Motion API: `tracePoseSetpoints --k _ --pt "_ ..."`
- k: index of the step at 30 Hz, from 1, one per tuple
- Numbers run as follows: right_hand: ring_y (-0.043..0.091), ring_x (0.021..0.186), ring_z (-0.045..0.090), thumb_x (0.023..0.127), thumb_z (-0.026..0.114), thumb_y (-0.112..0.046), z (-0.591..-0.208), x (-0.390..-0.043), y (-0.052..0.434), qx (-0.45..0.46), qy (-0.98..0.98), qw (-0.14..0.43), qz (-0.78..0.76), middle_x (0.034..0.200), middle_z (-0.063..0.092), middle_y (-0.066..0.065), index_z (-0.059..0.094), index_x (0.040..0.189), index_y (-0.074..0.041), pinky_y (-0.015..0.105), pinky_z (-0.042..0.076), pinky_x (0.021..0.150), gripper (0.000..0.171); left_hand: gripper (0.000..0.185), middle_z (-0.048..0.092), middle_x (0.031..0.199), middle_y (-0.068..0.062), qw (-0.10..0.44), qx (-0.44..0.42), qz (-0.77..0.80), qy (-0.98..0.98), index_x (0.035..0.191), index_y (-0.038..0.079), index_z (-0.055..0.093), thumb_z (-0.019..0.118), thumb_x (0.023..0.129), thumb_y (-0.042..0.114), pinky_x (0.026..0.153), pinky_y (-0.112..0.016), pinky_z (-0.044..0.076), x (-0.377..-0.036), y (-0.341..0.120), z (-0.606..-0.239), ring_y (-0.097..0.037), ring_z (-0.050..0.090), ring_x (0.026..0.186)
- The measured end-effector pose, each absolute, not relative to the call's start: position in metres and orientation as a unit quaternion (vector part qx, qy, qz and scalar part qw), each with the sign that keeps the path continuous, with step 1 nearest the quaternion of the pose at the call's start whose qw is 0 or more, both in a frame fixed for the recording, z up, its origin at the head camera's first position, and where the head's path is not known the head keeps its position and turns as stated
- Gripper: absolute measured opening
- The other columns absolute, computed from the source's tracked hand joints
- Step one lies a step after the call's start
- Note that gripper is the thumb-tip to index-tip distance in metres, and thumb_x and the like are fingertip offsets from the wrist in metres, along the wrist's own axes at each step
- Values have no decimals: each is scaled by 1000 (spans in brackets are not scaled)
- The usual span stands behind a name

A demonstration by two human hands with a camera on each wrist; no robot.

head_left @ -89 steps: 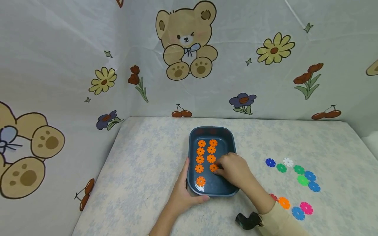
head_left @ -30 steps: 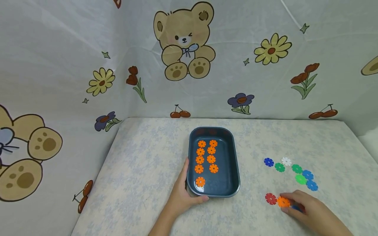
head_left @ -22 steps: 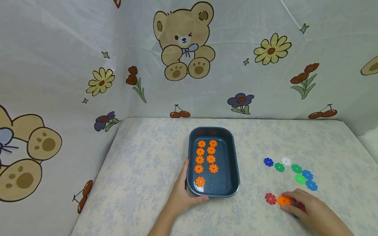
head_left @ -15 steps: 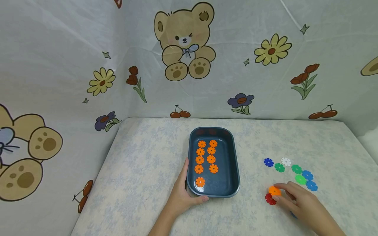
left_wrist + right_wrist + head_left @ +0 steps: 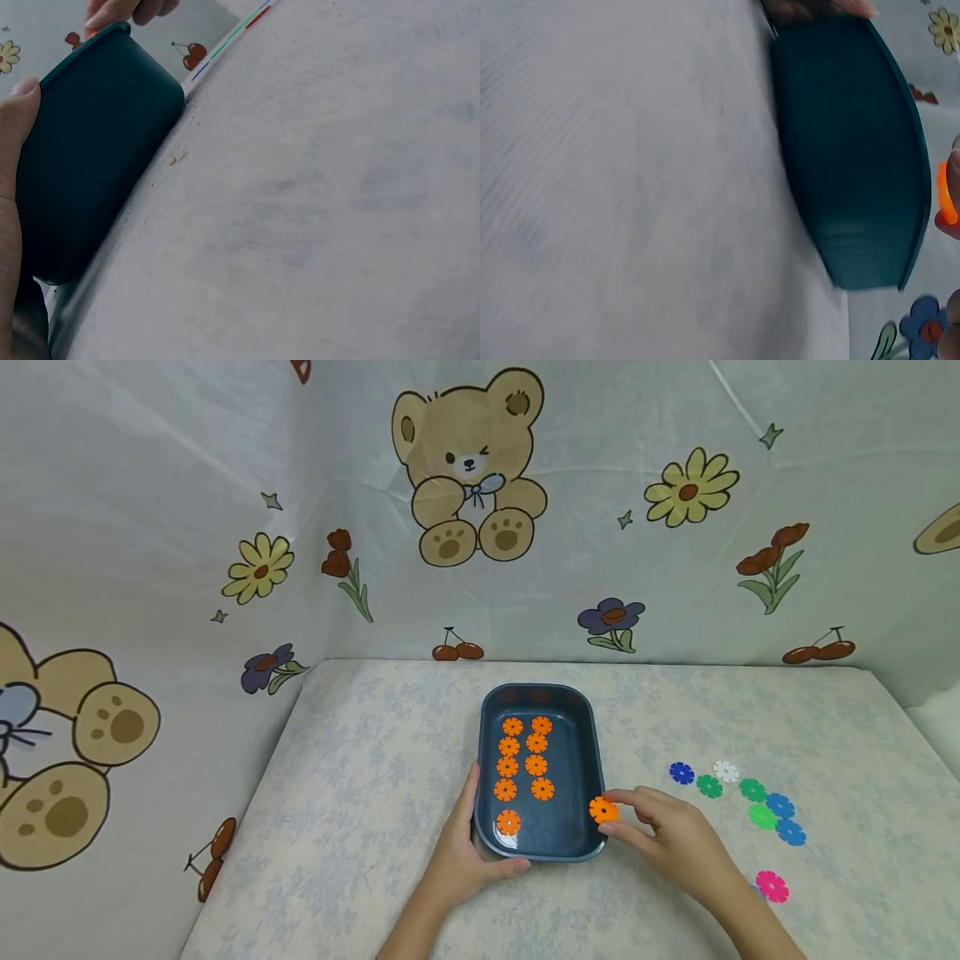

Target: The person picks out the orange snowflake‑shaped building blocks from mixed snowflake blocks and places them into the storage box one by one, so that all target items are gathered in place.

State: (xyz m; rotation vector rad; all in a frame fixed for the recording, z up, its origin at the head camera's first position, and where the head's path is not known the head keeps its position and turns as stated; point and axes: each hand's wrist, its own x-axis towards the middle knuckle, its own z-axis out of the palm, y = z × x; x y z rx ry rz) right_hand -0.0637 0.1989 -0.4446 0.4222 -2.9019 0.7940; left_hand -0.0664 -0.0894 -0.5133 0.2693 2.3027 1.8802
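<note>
A dark blue tray (image 5: 597, 752) stands mid-table with several orange flower-shaped discs (image 5: 507, 767) laid in two columns inside. My left hand (image 5: 468, 847) grips the tray's near left corner, thumb along the left wall. In the left wrist view the thumb (image 5: 13, 157) lies against the tray wall (image 5: 97, 150). My right hand (image 5: 630, 818) pinches one orange disc (image 5: 602, 810) just at the tray's right rim. The right wrist view shows that disc (image 5: 946, 193) at the far right edge, past the tray wall (image 5: 847, 150).
Loose discs lie on the table to the right: blue (image 5: 681, 772), white (image 5: 726, 770), green (image 5: 708, 787), several more blue and green (image 5: 762, 817), and a pink one (image 5: 772, 887) near the front. Printed cloth walls close off the back and left.
My right hand left the tray, picked an orange disc off the table at the right, and carried it left to the tray's right rim. The left hand stayed on the tray.
</note>
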Motion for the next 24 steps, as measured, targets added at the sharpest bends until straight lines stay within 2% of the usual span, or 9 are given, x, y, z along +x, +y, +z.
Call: tracePoseSetpoints --k 4,9,12,15,19,24 --pt "1 72 54 77 84 -35 -445 -71 182 195 -942 79 260 89 68 -18 74 107 -24 17 49 60 33 130 9 166 16 76 95 625 771 161 32 4 93 66 32 124 -41 20 -66 -89 -513 -12 14 154" --pt "-5 62 39 76 84 -34 -449 -82 166 271 -920 122 257 75 53 -23 75 105 -21 11 36 54 33 129 10 166 17 81 92 632 765 160 33 5 94 67 30 123 -32 19 -66 -89 -513 -8 14 153" --pt "-5 65 38 78 83 -36 -449 -86 160 289 -917 133 243 74 52 -21 75 104 -19 12 36 56 32 129 10 166 16 80 94 633 764 160 33 5 94 67 29 122 -28 19 -67 -89 -513 -7 14 153" --pt "-2 70 39 79 81 -40 -448 -88 155 291 -923 119 224 77 59 -18 75 104 -19 14 38 60 33 129 10 166 15 79 95 633 764 160 32 5 94 67 28 122 -30 18 -66 -89 -512 -8 14 153" --pt "1 71 34 79 80 -45 -449 -91 150 289 -933 90 195 79 63 -16 76 102 -23 20 33 67 33 129 10 166 14 78 96 632 765 160 35 5 94 67 29 123 -32 18 -66 -89 -512 -10 14 153" --pt "2 72 38 79 80 -47 -447 -96 146 299 -936 53 175 81 68 -16 78 98 -23 24 29 72 31 128 11 166 13 73 100 628 768 160 35 5 93 67 30 122 -28 20 -66 -89 -513 -13 16 153"
